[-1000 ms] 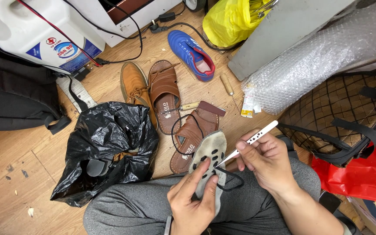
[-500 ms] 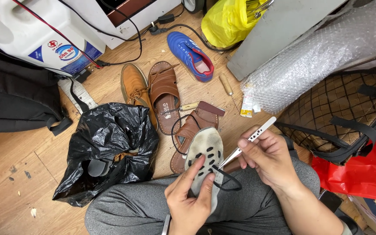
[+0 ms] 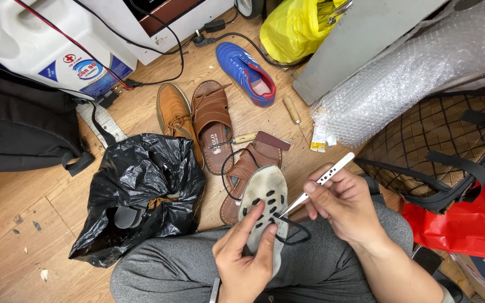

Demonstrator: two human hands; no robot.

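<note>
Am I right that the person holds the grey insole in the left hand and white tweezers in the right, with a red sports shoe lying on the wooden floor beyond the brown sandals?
Not quite: the head view shows the sports shoe is blue, with only red trim. The rest stands: the left hand holds the grey insole, the right hand the white tweezers, beyond the brown sandals.

Insole and tweezers over the lap
The left hand point(image 3: 242, 261) holds a pale perforated insole point(image 3: 265, 207); the right hand point(image 3: 346, 205) pinches white tweezers point(image 3: 321, 182) at a black cord point(image 3: 293, 227).

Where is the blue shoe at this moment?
In the head view, the blue shoe lies on the wooden floor in the upper middle, just below the yellow bag and to the right of the brown sandal.
</note>
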